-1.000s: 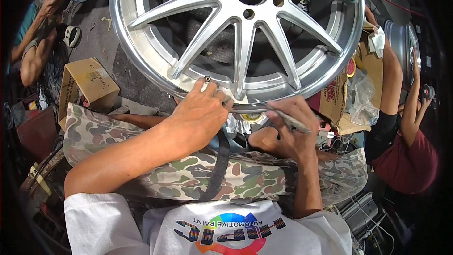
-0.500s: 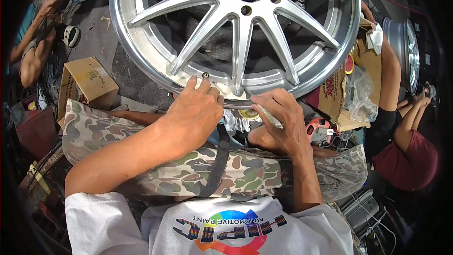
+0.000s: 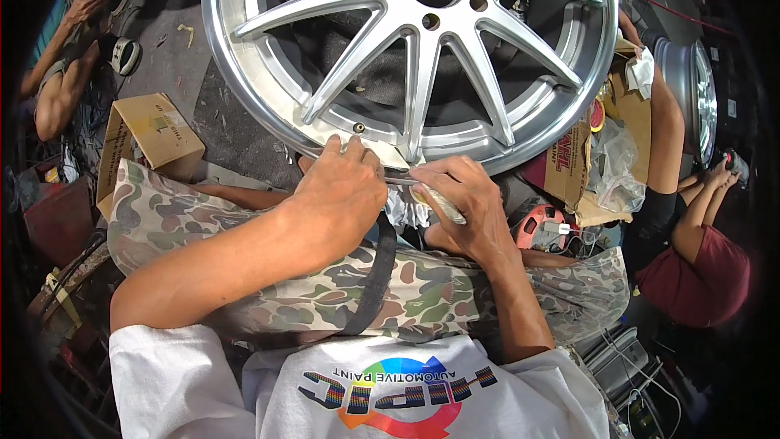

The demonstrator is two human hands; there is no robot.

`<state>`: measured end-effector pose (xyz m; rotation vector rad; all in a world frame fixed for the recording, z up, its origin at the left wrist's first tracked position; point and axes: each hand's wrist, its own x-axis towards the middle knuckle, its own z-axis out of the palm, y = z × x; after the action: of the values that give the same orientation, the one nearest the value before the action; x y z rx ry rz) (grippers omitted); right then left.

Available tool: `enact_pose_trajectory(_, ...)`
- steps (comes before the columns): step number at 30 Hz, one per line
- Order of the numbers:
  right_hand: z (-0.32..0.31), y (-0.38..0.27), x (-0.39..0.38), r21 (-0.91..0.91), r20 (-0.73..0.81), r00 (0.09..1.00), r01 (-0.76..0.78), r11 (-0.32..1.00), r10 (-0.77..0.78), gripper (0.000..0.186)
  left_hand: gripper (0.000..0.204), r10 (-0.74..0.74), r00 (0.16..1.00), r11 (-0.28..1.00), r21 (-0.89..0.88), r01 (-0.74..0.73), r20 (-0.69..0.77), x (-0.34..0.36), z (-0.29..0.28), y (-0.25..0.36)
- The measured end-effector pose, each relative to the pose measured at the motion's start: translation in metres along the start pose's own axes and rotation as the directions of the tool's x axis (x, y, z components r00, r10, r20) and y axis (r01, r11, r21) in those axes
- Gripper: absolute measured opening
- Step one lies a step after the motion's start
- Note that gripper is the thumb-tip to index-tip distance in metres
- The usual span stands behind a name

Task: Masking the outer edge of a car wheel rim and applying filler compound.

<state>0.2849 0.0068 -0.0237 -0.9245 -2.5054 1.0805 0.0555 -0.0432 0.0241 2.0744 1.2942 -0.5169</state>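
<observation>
A silver multi-spoke alloy wheel (image 3: 418, 73) with a polished lip lies before me. A cream masking tape strip (image 3: 276, 102) follows the inside of its lip along the left and near side, passing the small valve stem (image 3: 358, 128). My left hand (image 3: 340, 187) is closed at the near lip, bent fingers pressed together on the strip; its thumb is hidden. Just to the right, my right hand (image 3: 465, 199) grips a pale roll of masking tape (image 3: 445, 206) against the palm, its thumb and forefinger pinched at the lip where the strip ends.
Cardboard boxes stand at the left (image 3: 158, 142) and right (image 3: 569, 154); the right one holds clear plastic. A red-and-black device (image 3: 540, 226) with cables lies by my right forearm. Co-workers sit at both sides near other wheels (image 3: 703, 102). My camouflage-covered lap (image 3: 284, 297) is below.
My right hand has moved left along the lip, closer to my left hand, with the tape roll. The wheel appears shifted slightly right in view. My left hand stays at the lip.
</observation>
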Motion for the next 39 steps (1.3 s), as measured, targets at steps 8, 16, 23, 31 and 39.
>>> enact_pose_trajectory(8,0.011,-0.01,0.004,-0.016,-0.047,0.999,-0.023,1.0,0.022,0.028,0.058,-0.02,0.997,0.999,0.045,0.016,0.079,-0.004,-0.002,0.009)
enact_pose_trajectory(16,0.022,-0.011,0.004,-0.006,-0.085,0.996,-0.018,1.0,0.018,0.034,0.066,-0.04,0.999,0.986,0.161,0.038,0.01,-0.01,0.009,0.014)
enact_pose_trajectory(23,0.026,-0.011,0.008,0.092,-0.081,0.996,-0.032,0.995,0.04,0.033,0.066,-0.037,0.999,0.984,0.175,0.035,0.006,-0.01,0.008,0.016)
enact_pose_trajectory(31,0.019,-0.01,0.003,0.064,-0.079,0.996,-0.043,0.997,0.048,0.026,0.061,-0.015,1.0,0.994,0.108,0.014,0.009,-0.004,0.005,0.01)
enact_pose_trajectory(39,-0.001,-0.009,-0.004,0.044,-0.087,0.991,-0.098,0.994,0.102,0.024,0.055,0.018,1.0,0.999,0.034,-0.017,-0.017,0.0,-0.001,0.006)
